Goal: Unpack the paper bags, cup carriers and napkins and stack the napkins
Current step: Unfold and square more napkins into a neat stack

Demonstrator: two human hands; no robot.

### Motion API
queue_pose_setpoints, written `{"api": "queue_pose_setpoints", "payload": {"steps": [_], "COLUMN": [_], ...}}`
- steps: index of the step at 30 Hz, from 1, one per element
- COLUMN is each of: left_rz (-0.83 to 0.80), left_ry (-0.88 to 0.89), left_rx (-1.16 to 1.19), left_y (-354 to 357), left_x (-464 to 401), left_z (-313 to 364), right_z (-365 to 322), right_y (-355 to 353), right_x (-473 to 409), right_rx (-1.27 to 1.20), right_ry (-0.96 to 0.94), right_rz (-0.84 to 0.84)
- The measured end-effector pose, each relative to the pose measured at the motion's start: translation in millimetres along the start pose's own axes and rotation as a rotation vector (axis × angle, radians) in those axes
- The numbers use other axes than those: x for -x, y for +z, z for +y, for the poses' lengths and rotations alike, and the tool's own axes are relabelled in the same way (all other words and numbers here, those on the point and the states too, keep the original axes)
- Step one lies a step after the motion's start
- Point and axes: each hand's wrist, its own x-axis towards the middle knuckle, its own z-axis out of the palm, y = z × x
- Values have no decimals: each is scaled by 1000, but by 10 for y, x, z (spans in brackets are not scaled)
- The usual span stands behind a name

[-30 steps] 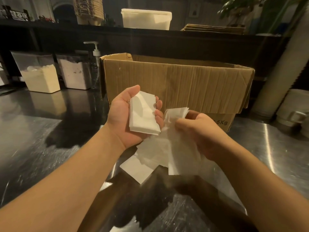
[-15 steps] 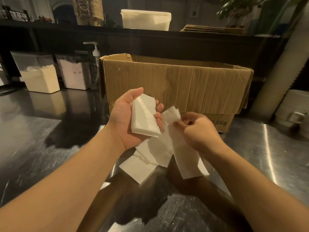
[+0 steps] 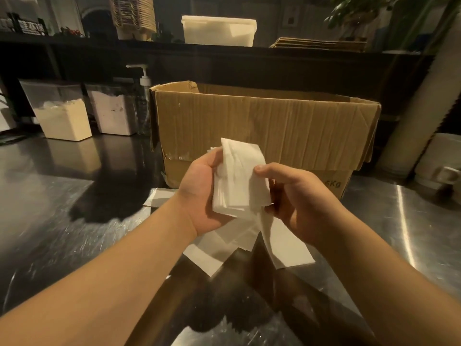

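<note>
Steel counter [image 3: 62, 221], cardboard box [image 3: 262, 126], both hands holding napkins [image 3: 239, 176], dim room

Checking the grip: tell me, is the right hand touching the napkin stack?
Touching. The head view shows the right hand's thumb pressed on the napkin stack, which the left hand cradles.

White napkin stack [image 3: 239, 178] held upright above loose napkins [image 3: 224, 250] scattered flat before the open cardboard box [image 3: 262, 126]
</note>
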Motion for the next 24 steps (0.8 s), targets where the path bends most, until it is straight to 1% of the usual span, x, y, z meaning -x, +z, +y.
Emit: {"api": "queue_pose_setpoints", "payload": {"steps": [3, 8, 9, 11, 12, 13, 15, 16, 20, 22, 24], "left_rz": [14, 35, 37, 42, 42, 39, 29, 27, 4, 5, 7], "left_ry": [3, -16, -16, -9, -7, -12, -30, -38, -44, -41, -40], "left_rx": [8, 18, 22, 55, 75, 90, 98, 98, 123, 126, 135], "left_y": [-9, 7, 18, 26, 26, 13, -20, -30, -42, -52, -65], "left_x": [-18, 11, 19, 21, 21, 13, -2, -4, -4, -9, -15], "left_z": [-21, -24, -21, -12, -8, -2, 14, 24, 62, 76, 82], "right_z": [16, 33, 25, -8, -5, -14, -40, -58, -92, -77, -60], "right_y": [61, 55, 42, -5, -50, -103, -212, -256, -332, -327, -320], "right_x": [17, -7, -23, -42, -70, -98, -137, -147, -147, -142, -146], "right_rx": [131, 340, 321, 183, 157, 235, 540, 675, 1097, 1214, 1246], "right_ry": [-47, -144, -148, -130, -137, -161, -195, -182, -16, 20, 58], "right_rz": [81, 114, 128, 123, 150, 207, 291, 270, -13, -68, -82]}}
